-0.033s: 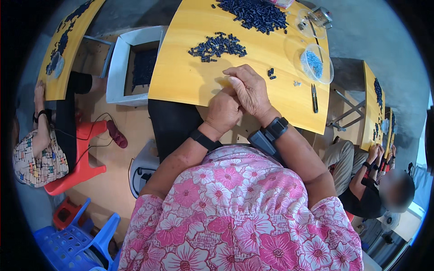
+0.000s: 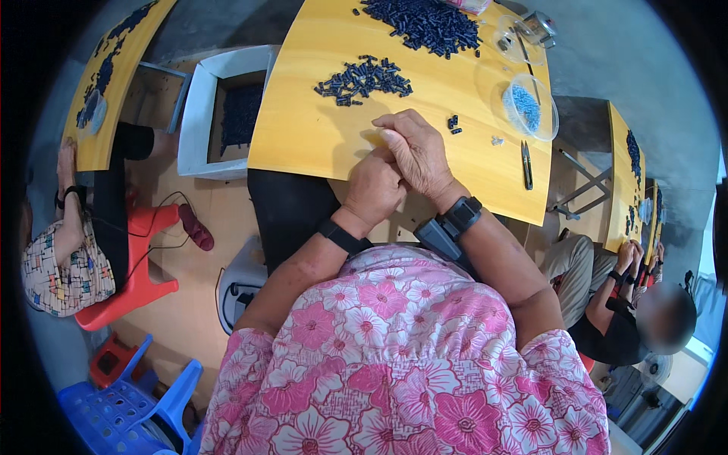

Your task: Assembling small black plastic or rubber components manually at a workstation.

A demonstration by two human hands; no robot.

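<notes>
At the front edge of the yellow table (image 2: 303, 144), my left hand (image 2: 371, 186) and my right hand (image 2: 422, 152) are pressed together. The left fingers curl under the right hand, and the right thumb and index finger are bent close together above them. Whatever lies between the fingers is hidden. Beyond my hands is a small pile of short black tubular parts (image 2: 364, 80). Several more black parts (image 2: 453, 123) lie to the right of my right hand, with a few tiny clear bits (image 2: 497, 141) beside them. Black thread snips (image 2: 527, 165) rest near the right edge.
A large heap of black parts (image 2: 428, 24) covers the far side. A clear tub of small blue pieces (image 2: 527, 108) and a metal tin (image 2: 539, 29) stand at the right. A white box (image 2: 203, 114) sits left of the table. People work at tables on both sides, near a blue chair (image 2: 114, 402).
</notes>
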